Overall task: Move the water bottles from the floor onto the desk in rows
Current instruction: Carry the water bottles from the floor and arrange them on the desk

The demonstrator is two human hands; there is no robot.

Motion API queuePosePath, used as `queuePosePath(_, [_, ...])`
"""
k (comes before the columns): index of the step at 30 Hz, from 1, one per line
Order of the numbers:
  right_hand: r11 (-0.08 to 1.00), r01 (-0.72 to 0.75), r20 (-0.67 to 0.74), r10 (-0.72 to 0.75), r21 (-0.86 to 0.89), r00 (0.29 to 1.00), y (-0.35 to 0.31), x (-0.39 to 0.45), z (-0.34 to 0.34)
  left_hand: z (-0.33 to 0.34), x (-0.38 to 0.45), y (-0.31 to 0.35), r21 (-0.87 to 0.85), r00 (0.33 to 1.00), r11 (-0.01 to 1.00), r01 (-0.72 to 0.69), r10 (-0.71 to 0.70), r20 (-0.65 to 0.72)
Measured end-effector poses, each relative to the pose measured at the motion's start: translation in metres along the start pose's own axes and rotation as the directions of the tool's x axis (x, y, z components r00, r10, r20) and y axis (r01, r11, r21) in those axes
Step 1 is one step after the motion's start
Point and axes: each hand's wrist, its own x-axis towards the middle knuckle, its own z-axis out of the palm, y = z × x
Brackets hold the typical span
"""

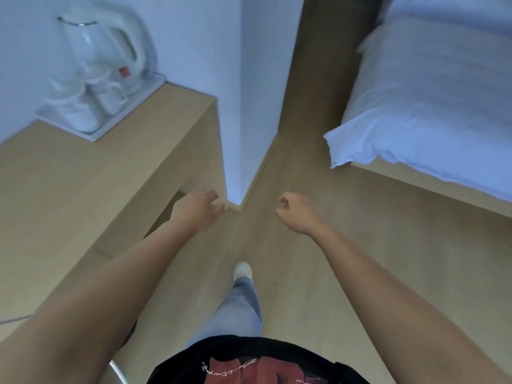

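While both arms reach over floor (pixel 318 273), left grip (pixel 198 209) and right grip (pixel 295 213) loosely curled, empty; desk (pixel 69 189) at left.

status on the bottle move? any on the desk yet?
Done: nothing visible; the light wooden desk carries only a white tray with a white electric kettle and white cups. In hand: nothing; left hand and right hand hold nothing, fingers loosely curled. Left: everything; no bottles in view, on desk or wood floor.

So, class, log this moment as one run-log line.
left hand: open, empty | right hand: loosely curled, empty | water bottles: none visible | light wooden desk: white kettle tray
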Motion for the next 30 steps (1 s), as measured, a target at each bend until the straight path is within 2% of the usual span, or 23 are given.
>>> queuePosePath(8, [0.991, -0.12, 0.027, 0.119, 0.057, 0.993, 0.035, 0.088, -0.054, -0.008, 0.14, 0.059, 0.031, 0.981, 0.985, -0.17, 0.166, 0.102])
queuePosePath(14, [0.984, -0.17, 0.005, 0.17, 0.05, 0.985, 0.053, 0.162, -0.103, -0.022, 0.251, 0.096, 0.047, 0.969, 0.976, -0.214, 0.206, 0.136])
queuePosePath(21, [0.961, -0.24, -0.019, 0.245, 0.136, 0.969, 0.076, 0.224, -0.142, -0.015, 0.33, 0.131, 0.054, 0.941, 0.958, -0.283, 0.266, 0.209])
queuePosePath(30, [0.969, -0.226, 0.06, 0.221, 0.102, 0.973, 0.124, 0.323, -0.19, -0.006, 0.438, 0.196, 0.056, 0.936, 0.954, -0.293, 0.275, 0.22])
